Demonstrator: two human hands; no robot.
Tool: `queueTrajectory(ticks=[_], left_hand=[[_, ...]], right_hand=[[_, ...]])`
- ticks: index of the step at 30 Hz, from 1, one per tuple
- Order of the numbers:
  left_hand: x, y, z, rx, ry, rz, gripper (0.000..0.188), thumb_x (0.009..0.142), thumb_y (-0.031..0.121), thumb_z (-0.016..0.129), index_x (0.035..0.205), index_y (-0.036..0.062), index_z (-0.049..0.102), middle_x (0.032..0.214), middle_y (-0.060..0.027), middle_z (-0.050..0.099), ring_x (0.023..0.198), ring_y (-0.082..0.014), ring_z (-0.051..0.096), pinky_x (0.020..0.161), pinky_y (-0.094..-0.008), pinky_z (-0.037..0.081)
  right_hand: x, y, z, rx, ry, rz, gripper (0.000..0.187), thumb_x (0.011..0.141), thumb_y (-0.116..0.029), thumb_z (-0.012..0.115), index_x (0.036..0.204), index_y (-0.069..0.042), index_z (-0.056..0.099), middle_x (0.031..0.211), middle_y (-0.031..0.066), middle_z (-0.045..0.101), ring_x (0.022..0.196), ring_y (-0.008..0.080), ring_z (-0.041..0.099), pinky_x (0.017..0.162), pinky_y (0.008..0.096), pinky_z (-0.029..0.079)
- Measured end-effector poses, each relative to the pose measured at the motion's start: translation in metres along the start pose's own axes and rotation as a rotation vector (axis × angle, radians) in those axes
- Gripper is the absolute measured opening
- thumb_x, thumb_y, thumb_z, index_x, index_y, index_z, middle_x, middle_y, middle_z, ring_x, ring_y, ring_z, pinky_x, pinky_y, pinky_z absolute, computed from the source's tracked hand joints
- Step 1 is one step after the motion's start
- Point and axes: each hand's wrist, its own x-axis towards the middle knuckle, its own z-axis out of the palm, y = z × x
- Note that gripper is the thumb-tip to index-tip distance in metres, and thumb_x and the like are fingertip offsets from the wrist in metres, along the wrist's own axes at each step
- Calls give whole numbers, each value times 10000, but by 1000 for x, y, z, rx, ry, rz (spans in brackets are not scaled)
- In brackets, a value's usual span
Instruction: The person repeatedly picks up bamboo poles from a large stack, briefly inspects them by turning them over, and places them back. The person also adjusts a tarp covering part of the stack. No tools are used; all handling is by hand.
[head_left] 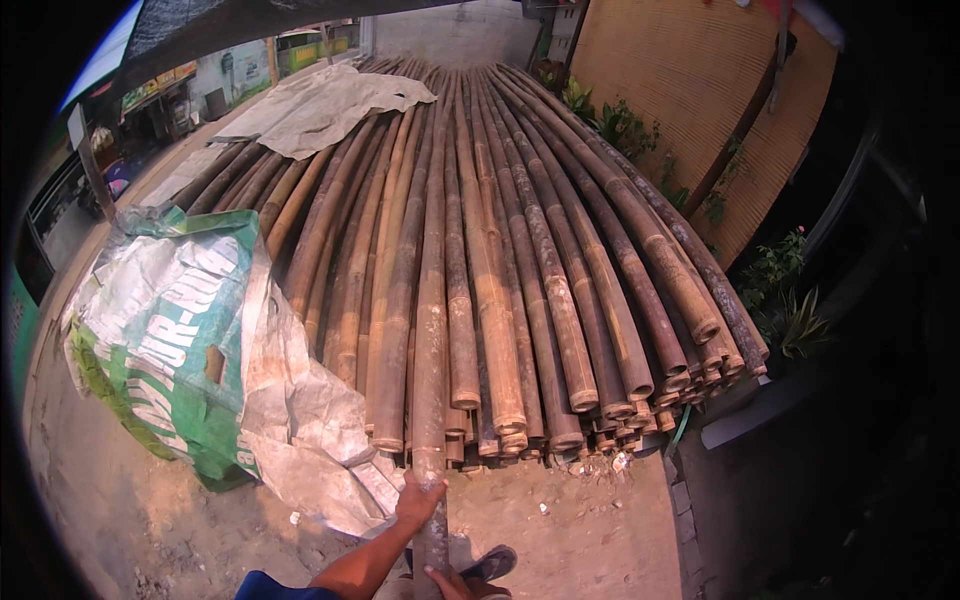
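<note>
One long brown bamboo pole (430, 380) sticks out of a large stack toward me, its near end running down past the lower edge of the picture. My left hand (417, 502) is wrapped round this pole just in front of the stack, the arm coming in from a blue sleeve. Lower down, at the bottom edge, my right hand (450, 584) grips the same pole closer to its near end. Behind my hands lie the other bamboo poles (490, 340), side by side in several layers with their hollow cut ends facing me.
A green and white plastic sheet (180, 340) drapes over the stack's left side and onto the ground. A pale cloth (320, 105) covers poles farther back. Plants (785, 265) and a woven wall panel (700, 90) border the right. A sandalled foot (492, 562) stands beside the pole.
</note>
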Motion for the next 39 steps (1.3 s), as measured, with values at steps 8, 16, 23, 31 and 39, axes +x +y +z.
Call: queueTrajectory(ticks=[8,16,23,31,39], left_hand=[[39,39,16,-232,-107,122,837,858,599,697,1370,3,409,1264,-268,618,1176,-407,612,989,-434,472],[26,65,-15,-631,-382,-14,803,979,511,593,1561,44,296,1469,-166,481,1322,-280,490,1090,-393,399],[42,89,19,-688,-151,37,660,1005,499,571,1444,19,465,1334,-172,587,1197,-257,574,1009,-362,457],[141,156,38,-297,-156,42,915,971,535,577,1596,31,137,1375,-314,516,1228,-394,568,1010,-437,465],[174,135,77,55,141,383,941,995,500,548,1573,-52,50,1505,-391,320,1397,-515,358,1133,-490,342]], right_hand=[[2,-93,-42,234,23,74,739,836,-483,779,1338,18,573,1099,116,684,979,224,659,855,352,533],[38,-241,-69,333,-29,55,722,823,-511,781,1287,15,606,1097,140,686,934,239,672,795,381,555],[117,-354,-76,272,-89,-51,817,835,-564,735,1361,33,553,1221,193,643,1105,305,622,935,443,510],[132,-444,-118,-540,319,-766,746,910,-485,655,1393,63,500,1386,297,509,1296,427,481,1112,480,369],[109,-386,-181,-841,375,-810,648,916,-366,664,1384,55,508,1390,335,482,1309,481,439,1111,515,354]])
